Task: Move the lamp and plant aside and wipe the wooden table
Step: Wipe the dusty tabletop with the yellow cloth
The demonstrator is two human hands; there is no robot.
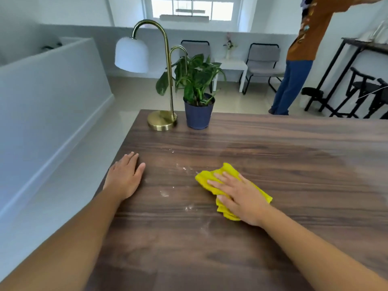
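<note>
A brass lamp (162, 120) with a white shade stands at the far left corner of the dark wooden table (294, 156). Right beside it is a green plant in a dark blue pot (198, 115). My right hand (239, 196) lies flat on a crumpled yellow cloth (206, 178), pressing it onto the table near the middle. White specks and smears (184, 168) mark the wood to the left of the cloth. My left hand (126, 177) rests palm down on the table near its left edge, holding nothing.
A white half wall (48, 97) runs along the left. Beyond the table stands a person in an orange shirt and jeans (294, 76). Grey chairs (262, 64), a small white table (233, 66) and a black metal rack (346, 80) stand farther back.
</note>
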